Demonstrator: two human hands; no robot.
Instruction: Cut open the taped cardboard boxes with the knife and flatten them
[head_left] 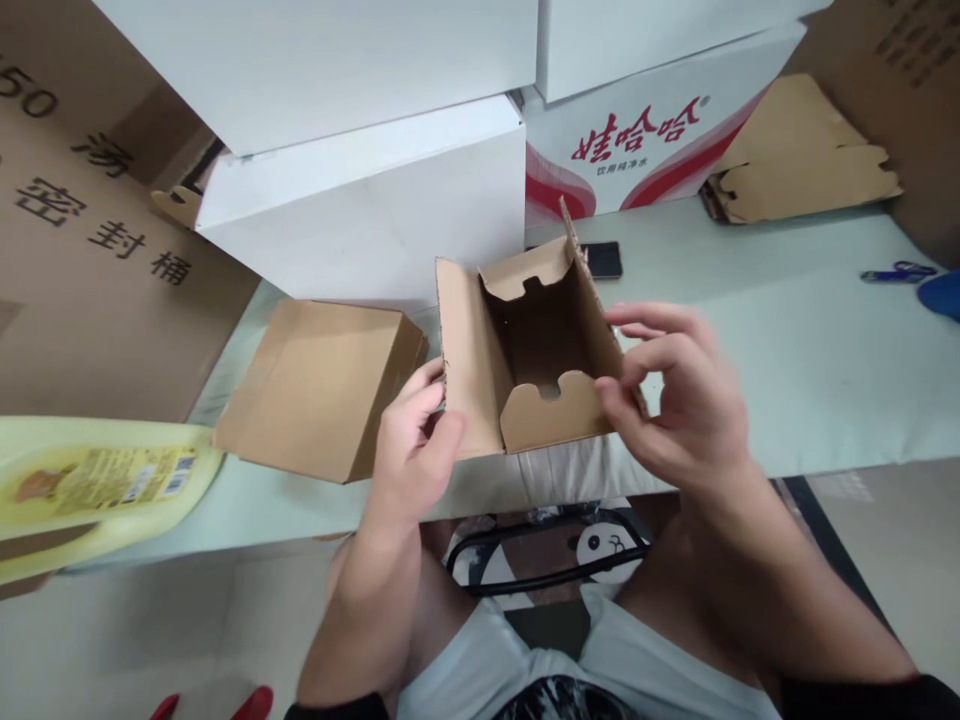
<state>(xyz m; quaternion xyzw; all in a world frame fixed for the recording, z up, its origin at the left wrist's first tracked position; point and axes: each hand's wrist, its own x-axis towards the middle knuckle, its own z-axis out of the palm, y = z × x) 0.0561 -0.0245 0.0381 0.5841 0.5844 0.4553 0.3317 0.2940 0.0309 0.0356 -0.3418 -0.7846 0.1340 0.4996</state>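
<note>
Right hand (679, 400), left hand (416, 440); open carton (536, 350) held between.

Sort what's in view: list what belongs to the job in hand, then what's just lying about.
Job in hand:
- open carton, held by left grip and right grip
- probably the folded cardboard, with similar notched tabs
- perhaps the closed carton, also brown

Apparently lying about:
- phone
- yellow jug
- white boxes

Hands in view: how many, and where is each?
2: the left hand at the left flap of the open carton, the right hand at its right side.
</note>
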